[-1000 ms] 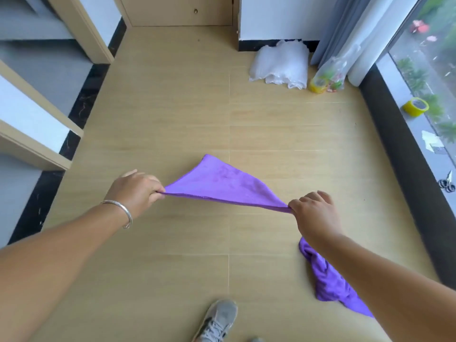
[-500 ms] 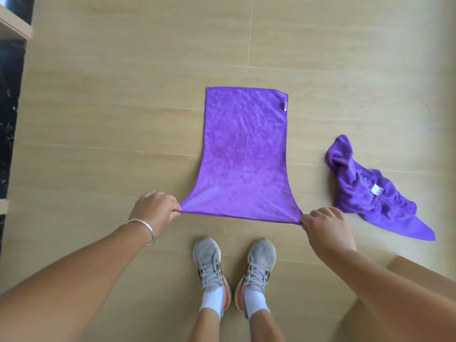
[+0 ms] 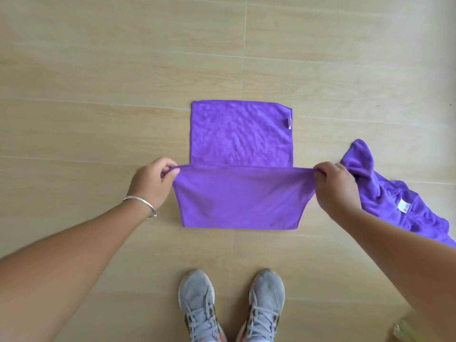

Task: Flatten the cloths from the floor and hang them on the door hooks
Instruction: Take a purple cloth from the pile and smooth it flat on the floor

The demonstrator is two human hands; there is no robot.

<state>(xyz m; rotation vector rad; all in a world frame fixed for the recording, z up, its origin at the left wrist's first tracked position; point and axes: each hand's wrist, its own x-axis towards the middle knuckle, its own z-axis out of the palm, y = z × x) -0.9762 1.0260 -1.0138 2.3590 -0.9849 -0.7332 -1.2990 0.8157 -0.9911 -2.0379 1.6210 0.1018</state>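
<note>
A purple cloth [image 3: 240,134] lies spread on the wooden floor, a white tag at its far right edge. Its near half is lifted and folded back over itself. My left hand [image 3: 151,183] pinches the left corner of that raised edge, and my right hand [image 3: 334,185] pinches the right corner, stretching the edge taut between them. A second purple cloth [image 3: 394,193] lies crumpled on the floor to the right, just beyond my right hand, with a white label showing. No door hooks are in view.
My two grey sneakers [image 3: 232,304] stand on the floor close below the folded cloth. Light wooden floorboards [image 3: 98,82] fill the view all around. A blurred yellowish object [image 3: 407,329] shows at the bottom right corner.
Both hands have lifted the near edge of the flat cloth and carried it away from me, folding the near half over. The view has tilted down towards my feet.
</note>
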